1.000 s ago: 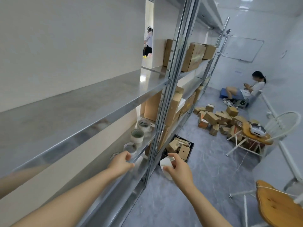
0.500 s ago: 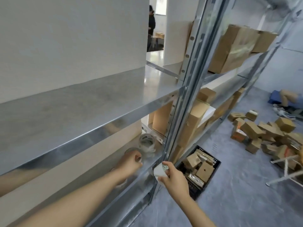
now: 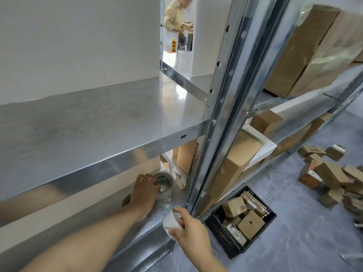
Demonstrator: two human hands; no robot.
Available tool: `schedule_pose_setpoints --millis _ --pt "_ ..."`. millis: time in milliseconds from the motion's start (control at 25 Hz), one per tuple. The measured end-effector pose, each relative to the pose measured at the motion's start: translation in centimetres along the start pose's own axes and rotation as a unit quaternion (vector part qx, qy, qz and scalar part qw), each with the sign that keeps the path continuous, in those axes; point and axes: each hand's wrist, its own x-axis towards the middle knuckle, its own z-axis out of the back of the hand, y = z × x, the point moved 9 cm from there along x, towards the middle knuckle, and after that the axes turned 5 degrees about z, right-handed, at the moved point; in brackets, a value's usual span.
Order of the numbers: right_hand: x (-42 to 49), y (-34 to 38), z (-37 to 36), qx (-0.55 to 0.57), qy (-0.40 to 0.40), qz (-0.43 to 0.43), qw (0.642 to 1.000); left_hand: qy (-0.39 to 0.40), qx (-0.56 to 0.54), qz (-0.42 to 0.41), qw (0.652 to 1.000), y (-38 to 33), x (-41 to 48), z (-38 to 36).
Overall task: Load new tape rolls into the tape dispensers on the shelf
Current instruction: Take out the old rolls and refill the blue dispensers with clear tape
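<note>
Big steel shelf rack (image 3: pixel 98 124) takes up the left side, with a black crate (image 3: pixel 220 228) of boxes on the floor by its post. Left hand (image 3: pixel 144 191) is at the lower shelf's right end, fingers curled over a clear tape roll (image 3: pixel 166 186). Right hand (image 3: pixel 188 230) grips a white tape roll (image 3: pixel 170 222) at that shelf's front edge.

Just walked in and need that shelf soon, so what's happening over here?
A person is working at the lower metal shelf. Their left hand reaches in under the upper shelf and lies on a clear tape roll standing there; whether it grips the roll is unclear. Their right hand holds a white tape roll at the shelf's front edge. I can't make out a dispenser, so nothing looks loaded yet.
</note>
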Motion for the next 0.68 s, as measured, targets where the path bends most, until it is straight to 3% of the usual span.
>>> schedule_pose_setpoints --millis 240,360,480,600,680 --pt "2.8 3.2 -0.5 -0.009 -0.002 0.070 0.997 -0.064 -0.127 0.077 0.987 5.3 -2.4 4.8" --pt "4.7 5.6 -0.7 -0.089 -0.019 0.104 0.990 -0.110 -0.152 0.120 0.975 9.8 -6.5 7.2" --pt "7.0 6.6 -1.9 -0.173 0.024 0.096 0.980 -0.113 -0.155 0.176 0.966 14.5 -11.5 8.8" --pt "8.4 6.6 -3.1 -0.266 0.054 0.107 0.956 -0.116 -0.144 0.238 0.954 19.0 -15.8 9.7" --pt "8.5 7.3 -3.6 -0.366 0.040 0.159 0.916 -0.116 -0.131 0.284 0.943 21.8 -18.8 9.9"
